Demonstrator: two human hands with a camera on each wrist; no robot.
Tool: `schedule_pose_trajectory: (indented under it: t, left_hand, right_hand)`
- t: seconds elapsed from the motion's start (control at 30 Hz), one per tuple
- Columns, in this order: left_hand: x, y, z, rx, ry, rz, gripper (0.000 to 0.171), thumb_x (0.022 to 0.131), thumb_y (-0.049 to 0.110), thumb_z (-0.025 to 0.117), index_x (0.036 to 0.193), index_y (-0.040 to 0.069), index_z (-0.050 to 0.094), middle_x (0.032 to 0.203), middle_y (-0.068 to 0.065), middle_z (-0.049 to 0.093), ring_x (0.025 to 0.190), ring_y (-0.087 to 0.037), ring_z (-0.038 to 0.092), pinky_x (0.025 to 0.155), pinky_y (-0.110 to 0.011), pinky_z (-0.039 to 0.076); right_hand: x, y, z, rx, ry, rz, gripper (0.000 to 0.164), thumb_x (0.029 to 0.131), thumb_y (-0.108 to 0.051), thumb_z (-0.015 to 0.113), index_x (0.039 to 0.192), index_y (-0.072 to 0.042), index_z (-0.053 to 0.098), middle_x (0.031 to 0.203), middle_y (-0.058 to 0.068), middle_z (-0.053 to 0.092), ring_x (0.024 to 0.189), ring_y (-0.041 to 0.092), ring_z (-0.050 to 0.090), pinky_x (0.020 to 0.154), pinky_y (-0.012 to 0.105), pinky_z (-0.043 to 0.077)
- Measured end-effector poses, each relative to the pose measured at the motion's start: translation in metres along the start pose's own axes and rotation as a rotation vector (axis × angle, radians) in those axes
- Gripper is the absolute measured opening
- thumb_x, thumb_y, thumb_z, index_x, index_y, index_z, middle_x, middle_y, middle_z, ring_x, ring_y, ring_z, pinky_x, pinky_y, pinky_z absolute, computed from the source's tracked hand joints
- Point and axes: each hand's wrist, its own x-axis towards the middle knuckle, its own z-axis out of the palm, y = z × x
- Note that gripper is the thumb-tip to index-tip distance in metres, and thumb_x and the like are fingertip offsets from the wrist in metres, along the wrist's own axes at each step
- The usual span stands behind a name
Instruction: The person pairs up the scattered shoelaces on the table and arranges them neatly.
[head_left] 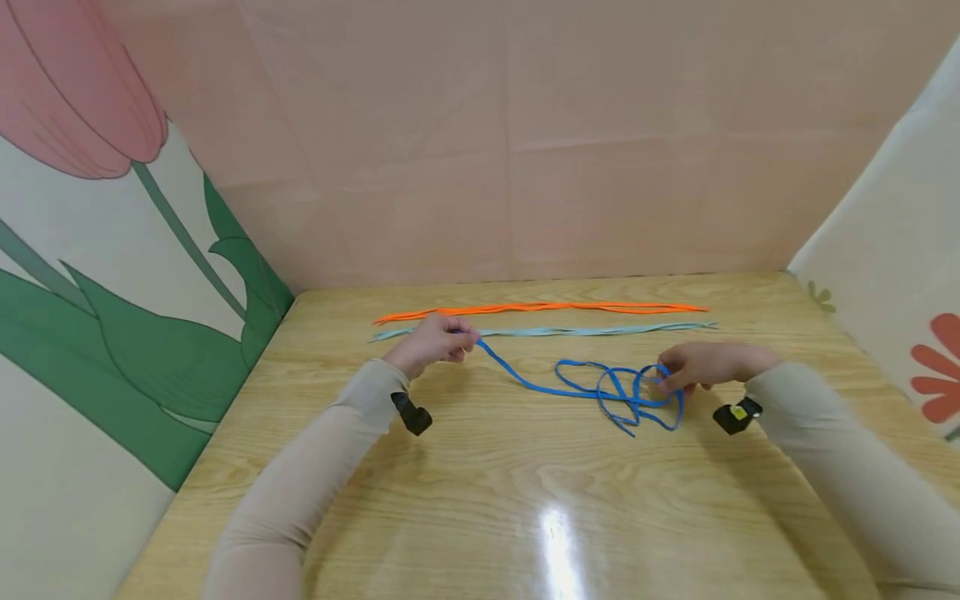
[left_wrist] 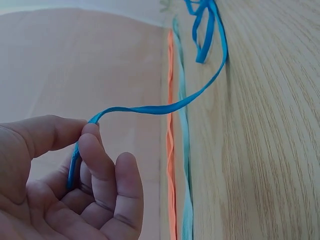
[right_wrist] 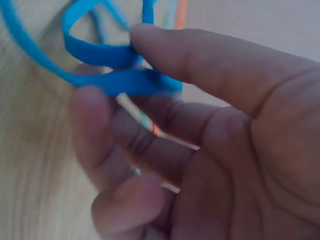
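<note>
A flat blue shoelace (head_left: pixel 536 387) runs between the two hands over the table, with a loose tangle of loops on the right. My left hand (head_left: pixel 437 343) pinches one end between thumb and forefinger; in the left wrist view a short tail of the shoelace (left_wrist: pixel 150 109) hangs down inside the curled fingers. At the tangle, my right hand (head_left: pixel 708 365) holds some loops between thumb and fingers. The right wrist view shows the blue shoelace (right_wrist: pixel 102 54) close up, crossing the fingers, partly blurred. Part of the lace is hidden behind the right thumb.
An orange lace (head_left: pixel 555 307) lies stretched along the back of the wooden table (head_left: pixel 480 492). Parallel in front of it is a pale blue lace (head_left: pixel 592 332), partly behind the left hand. A pink backdrop (head_left: pixel 510 167) rises behind, with flower-printed panels at both sides.
</note>
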Motion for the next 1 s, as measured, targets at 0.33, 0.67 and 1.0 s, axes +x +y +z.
schedule_pose_trajectory:
  t: [0.33, 0.67, 1.0]
  left_hand:
    - [0.001, -0.001, 0.000, -0.005, -0.013, -0.009, 0.016, 0.097, 0.013, 0.057, 0.104, 0.003, 0.067, 0.102, -0.010, 0.063, 0.073, -0.018, 0.052, 0.096, -0.053, 0.048]
    - [0.000, -0.001, 0.000, 0.007, -0.012, -0.023, 0.017, 0.097, 0.014, 0.057, 0.106, 0.003, 0.066, 0.109, -0.014, 0.062, 0.077, -0.018, 0.054, 0.095, -0.047, 0.050]
    - [0.000, -0.002, 0.000, 0.016, -0.005, -0.023, 0.017, 0.097, 0.015, 0.057, 0.107, 0.004, 0.066, 0.099, -0.006, 0.063, 0.077, -0.017, 0.053, 0.096, -0.047, 0.050]
  right_hand:
    - [-0.001, -0.019, 0.004, -0.198, 0.282, -0.010, 0.044, 0.093, -0.030, 0.064, 0.112, 0.007, 0.050, 0.106, 0.025, 0.059, 0.090, 0.031, 0.060, 0.071, 0.042, 0.051]
    - [0.011, -0.069, 0.064, -0.325, 0.161, -0.149, 0.019, 0.089, -0.018, 0.069, 0.078, -0.014, 0.054, 0.072, -0.006, 0.052, 0.062, 0.008, 0.045, 0.056, 0.023, 0.038]
    - [0.011, -0.076, 0.088, -0.482, 0.164, -0.172, 0.027, 0.086, -0.002, 0.063, 0.069, -0.016, 0.048, 0.063, -0.008, 0.042, 0.059, 0.007, 0.039, 0.053, 0.020, 0.031]
